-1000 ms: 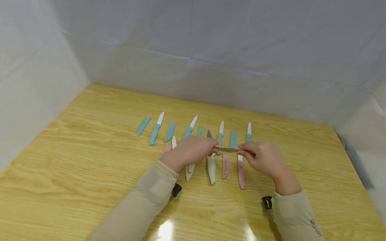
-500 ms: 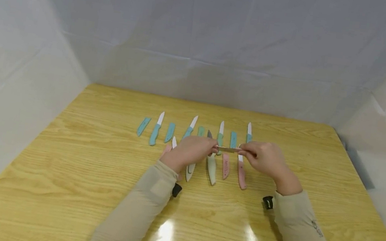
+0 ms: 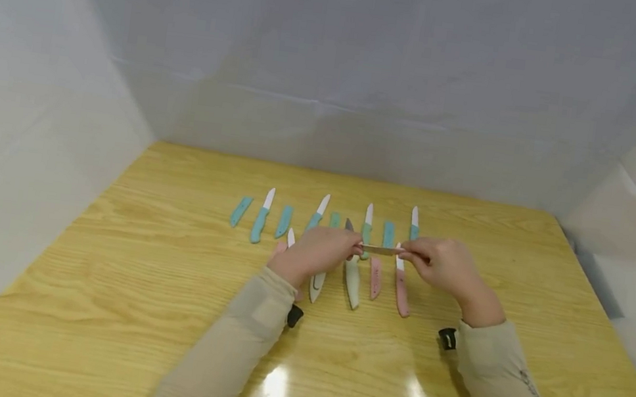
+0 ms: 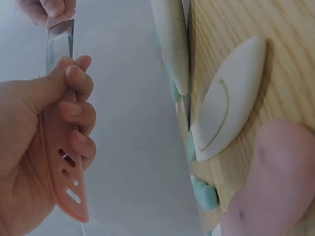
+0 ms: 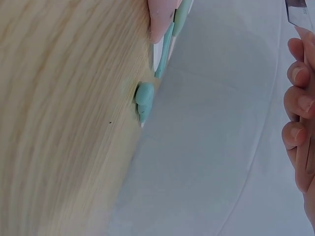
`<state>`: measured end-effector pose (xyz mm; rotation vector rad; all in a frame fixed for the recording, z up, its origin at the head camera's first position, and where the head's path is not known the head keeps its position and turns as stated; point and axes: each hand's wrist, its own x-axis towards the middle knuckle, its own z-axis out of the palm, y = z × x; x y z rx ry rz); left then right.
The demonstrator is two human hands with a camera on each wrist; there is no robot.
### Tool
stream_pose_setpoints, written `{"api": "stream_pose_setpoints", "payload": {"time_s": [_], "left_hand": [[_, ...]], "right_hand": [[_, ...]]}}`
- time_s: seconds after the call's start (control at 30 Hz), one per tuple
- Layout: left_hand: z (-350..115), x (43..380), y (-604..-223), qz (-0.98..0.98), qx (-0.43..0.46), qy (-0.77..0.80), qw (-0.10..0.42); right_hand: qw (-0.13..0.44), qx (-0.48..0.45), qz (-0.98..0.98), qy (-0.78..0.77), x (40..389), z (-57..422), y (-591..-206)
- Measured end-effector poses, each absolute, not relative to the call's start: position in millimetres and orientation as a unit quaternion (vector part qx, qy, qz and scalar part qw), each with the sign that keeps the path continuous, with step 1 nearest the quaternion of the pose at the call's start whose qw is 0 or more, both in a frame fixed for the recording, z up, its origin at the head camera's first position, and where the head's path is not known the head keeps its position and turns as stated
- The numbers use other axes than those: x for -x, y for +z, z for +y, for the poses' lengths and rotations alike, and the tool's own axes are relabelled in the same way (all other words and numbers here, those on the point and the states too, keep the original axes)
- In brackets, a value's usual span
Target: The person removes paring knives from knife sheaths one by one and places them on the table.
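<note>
My left hand [image 3: 318,253] grips a pink slotted knife sheath [image 4: 60,162], fingers curled round it. My right hand [image 3: 445,266] holds the pink handle [image 5: 302,169] of a small knife. Its steel blade [image 4: 60,46] spans the gap between the two hands, above the table; the tip end runs into the sheath or behind the left fingers, I cannot tell how deep. Below the hands lie a cream-handled knife [image 3: 352,285], a cream sheath [image 4: 231,93], a pink sheath [image 3: 375,280] and a pink-handled knife [image 3: 402,295]. The left forearm and hand partly cover another pink knife and sheath.
Farther back on the wooden table [image 3: 123,280] lies a row of unsheathed knives, such as a blue-handled knife [image 3: 259,223], with blue sheaths [image 3: 241,211] and a green sheath [image 3: 335,219] between them. Pale sheeting [image 3: 335,61] walls the back and sides.
The whole head view has shifted slightly right and down. The gap between my hands looks a little wider, with slightly more blade showing. The things on the table stay in place.
</note>
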<state>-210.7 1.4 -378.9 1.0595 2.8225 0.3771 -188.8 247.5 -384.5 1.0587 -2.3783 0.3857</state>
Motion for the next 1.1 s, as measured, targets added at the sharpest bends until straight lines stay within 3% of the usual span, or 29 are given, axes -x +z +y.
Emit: {"api": "stream_pose_setpoints", "payload": {"time_s": [0.7,1.1], "left_hand": [[0.9,213.3,-375.1,0.929,-0.358,0.087,0.032],[-0.6,214.3,-373.7,0.927,-0.349,0.124,0.055]], "right_hand": [[0.256,-0.383,-0.877,0.137,195.0,253.5,-384.9],[0.250,-0.376,-0.881,0.138,194.6,256.2,-383.9]]}}
